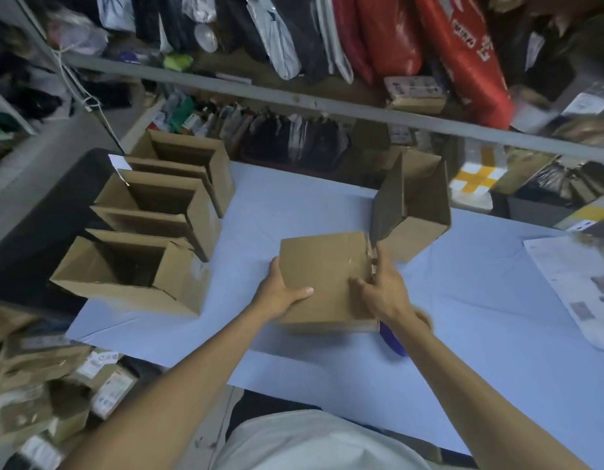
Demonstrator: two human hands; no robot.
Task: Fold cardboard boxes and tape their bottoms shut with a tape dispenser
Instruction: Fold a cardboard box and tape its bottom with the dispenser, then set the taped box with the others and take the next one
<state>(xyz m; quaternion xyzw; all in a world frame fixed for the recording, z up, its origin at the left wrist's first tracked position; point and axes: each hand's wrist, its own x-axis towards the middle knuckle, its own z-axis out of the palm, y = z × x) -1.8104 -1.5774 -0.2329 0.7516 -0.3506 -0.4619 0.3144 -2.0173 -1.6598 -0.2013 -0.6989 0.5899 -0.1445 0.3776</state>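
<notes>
Both hands clasp the flat-topped brown cardboard box (324, 279) on the pale blue table (463, 317): left hand (283, 290) grips its near-left corner, right hand (383, 289) pinches its right edge. Bottom flaps look folded, so taping comes next, I judge; that needs a dispenser, possibly the blue object (392, 340) half hidden under my right wrist.

- Both bare forearms are reaching forward from the bottom of the view, converging toward the middle.
- The left hand (283, 293) is gripping the near-left edge of the cardboard box (324, 266), thumb lying flat across its top face and pointing right, the other fingers tucked out of sight beneath.
- The right hand (383, 290) is holding the box's right side, wrist bent inward, thumb reaching up along the right edge and the curled fingers pressing on the top face.
- The right wrist is looking slightly blurred.
</notes>
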